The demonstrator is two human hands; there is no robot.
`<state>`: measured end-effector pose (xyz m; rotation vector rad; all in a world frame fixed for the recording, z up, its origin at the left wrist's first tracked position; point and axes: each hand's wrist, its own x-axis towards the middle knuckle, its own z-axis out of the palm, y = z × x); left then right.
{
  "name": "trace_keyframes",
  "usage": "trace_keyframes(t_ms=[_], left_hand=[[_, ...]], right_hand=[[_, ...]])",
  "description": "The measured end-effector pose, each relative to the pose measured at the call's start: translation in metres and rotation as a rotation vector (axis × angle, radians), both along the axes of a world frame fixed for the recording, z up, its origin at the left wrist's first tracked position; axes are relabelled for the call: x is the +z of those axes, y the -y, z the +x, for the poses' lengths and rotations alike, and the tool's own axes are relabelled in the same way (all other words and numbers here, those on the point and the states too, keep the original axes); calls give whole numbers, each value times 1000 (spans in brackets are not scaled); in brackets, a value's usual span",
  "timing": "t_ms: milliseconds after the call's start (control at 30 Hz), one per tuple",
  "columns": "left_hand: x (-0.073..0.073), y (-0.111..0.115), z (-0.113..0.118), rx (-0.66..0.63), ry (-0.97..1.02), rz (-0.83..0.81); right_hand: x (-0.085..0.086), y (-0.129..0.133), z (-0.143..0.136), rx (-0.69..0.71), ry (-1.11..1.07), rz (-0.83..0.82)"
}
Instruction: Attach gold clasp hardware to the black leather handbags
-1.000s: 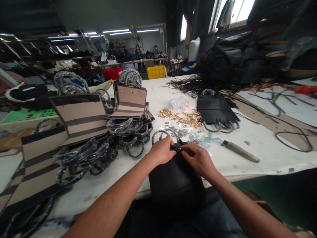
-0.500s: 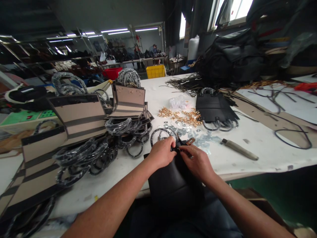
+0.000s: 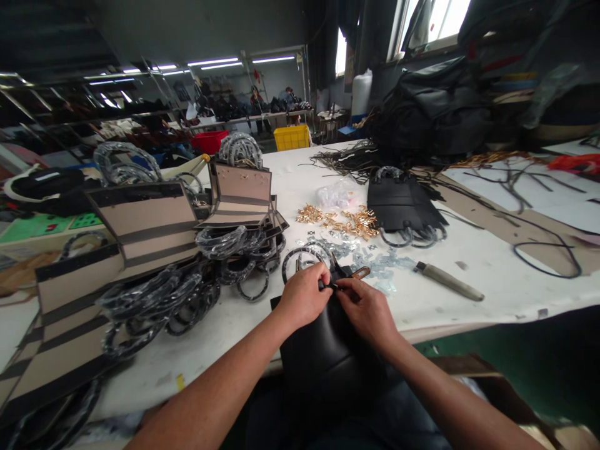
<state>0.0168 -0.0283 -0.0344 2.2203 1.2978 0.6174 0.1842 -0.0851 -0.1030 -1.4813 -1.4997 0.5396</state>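
A black leather bag panel (image 3: pixel 328 359) hangs over the table's front edge toward my lap, and a plastic-wrapped round handle (image 3: pixel 285 262) loops up behind its top. My left hand (image 3: pixel 305 297) is closed on the panel's top edge, thumb and fingers pinched around black material. Close beside it, my right hand (image 3: pixel 368 307) pinches at the same edge, its fingertips nearly meeting the left ones. What lies between the right fingertips is too small to make out. Just beyond the right hand, a gold metal fitting (image 3: pixel 360 273) with a slot sticks out past some black material.
Gold fittings (image 3: pixel 360 222) and flat silver metal pieces (image 3: pixel 375 262) lie beyond my hands. A grey-handled tool (image 3: pixel 450 281) rests at the right. Bag panels (image 3: pixel 157 209) with wrapped handles are stacked left; another black panel (image 3: pixel 405 203) lies at the back.
My right fingertips have moved slightly closer to the left hand at the panel's top edge. The left hand keeps its hold. The view has shifted slightly.
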Motion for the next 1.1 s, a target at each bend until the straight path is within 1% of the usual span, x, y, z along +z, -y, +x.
trace_keyframes(t_ms=[100,200,300,433,600,733,833,1000,1100], left_hand=[[-4,0,-4,1,42,-35],[-5,1,-6,10,65,-59],[-4,3,-6,21,78,-63],[-3,5,-4,40,106,-53],[-11,5,-3,73,185,-83],[-14,8,0,90,180,-59],[-11,12,1,78,152,-24],[1,15,1,29,120,44],[8,17,-2,9,138,24]], right_hand=[[0,0,0,29,5,-25],[7,-1,3,63,123,-69],[15,-3,6,84,259,-106],[23,-4,8,110,382,-114],[27,-7,12,141,409,-94],[25,-10,15,154,448,-93],[24,-10,14,159,390,-111],[24,-8,12,155,122,-156],[27,-9,18,122,90,-164]])
